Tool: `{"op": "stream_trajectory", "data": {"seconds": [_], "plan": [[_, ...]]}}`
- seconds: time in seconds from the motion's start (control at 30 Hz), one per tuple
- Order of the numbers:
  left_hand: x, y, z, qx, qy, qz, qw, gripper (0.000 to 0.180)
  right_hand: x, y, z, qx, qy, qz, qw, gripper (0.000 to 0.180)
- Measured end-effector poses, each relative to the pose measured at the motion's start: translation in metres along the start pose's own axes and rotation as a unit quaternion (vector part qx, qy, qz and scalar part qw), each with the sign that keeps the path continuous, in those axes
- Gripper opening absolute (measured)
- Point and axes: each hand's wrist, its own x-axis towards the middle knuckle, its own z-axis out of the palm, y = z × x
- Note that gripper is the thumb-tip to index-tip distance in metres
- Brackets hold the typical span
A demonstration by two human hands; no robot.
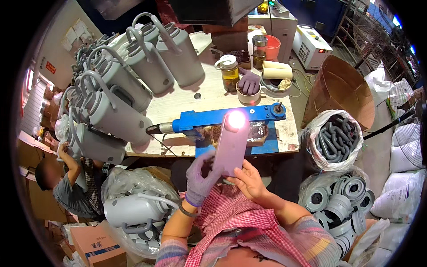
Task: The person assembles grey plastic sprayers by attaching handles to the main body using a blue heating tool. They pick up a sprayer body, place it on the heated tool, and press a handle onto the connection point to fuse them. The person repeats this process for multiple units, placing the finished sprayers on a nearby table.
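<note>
A lavender smartphone (pixel 231 149) stands upright in front of me, a bright light glaring at its top end. My left hand (pixel 200 178), in a grey-purple knit glove, is closed around its lower left side. My bare right hand (pixel 250 181) pinches the lower right corner between thumb and fingers. Behind the phone, a blue metal arm fixture (pixel 200 119) lies across the front of the worktable (pixel 204 95); the phone covers part of it. A dark-tipped metal piece (pixel 161 128) sticks out from the fixture's left end.
Several grey thermos jugs (pixel 180 58) crowd the table's left. A tea jar (pixel 228 71) and a cup (pixel 249 94) with a glove stand at the back right. Bags of grey handles (pixel 336 140) and rings (pixel 338 204) sit right. A bagged jug (pixel 133 210) and a co-worker (pixel 73 189) are left.
</note>
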Motion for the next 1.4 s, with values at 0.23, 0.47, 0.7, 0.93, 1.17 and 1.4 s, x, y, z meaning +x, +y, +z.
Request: {"op": "stream_trajectory", "data": {"seconds": [0.23, 0.47, 0.7, 0.93, 1.17, 1.4], "plan": [[0.047, 0.059, 0.007, 0.13, 0.059, 0.115, 0.983, 0.045, 0.044, -0.015, 0.035, 0.008, -0.092, 0.0, 0.996, 0.035], [0.108, 0.09, 0.01, 0.253, 0.026, 0.224, 0.941, 0.032, 0.029, -0.023, -0.002, -0.229, -0.098, 0.017, 0.968, 0.03], [0.093, 0.045, 0.043, 0.43, 0.035, 0.308, 0.848, 0.034, 0.004, -0.029, -0.03, -0.258, -0.062, 0.059, 0.962, 0.024], [0.111, 0.034, -0.003, 0.009, -0.053, -0.033, 0.998, 0.048, 0.002, -0.028, -0.045, -0.249, -0.058, 0.048, 0.966, 0.022], [0.145, 0.029, -0.028, -0.049, -0.147, -0.119, 0.981, 0.045, 0.003, -0.021, -0.033, -0.263, -0.08, 0.095, 0.957, 0.023], [0.087, 0.043, -0.008, -0.086, -0.077, -0.02, 0.993, 0.054, 0.003, -0.037, -0.035, -0.256, 0.027, -0.064, 0.964, 0.026]]}}
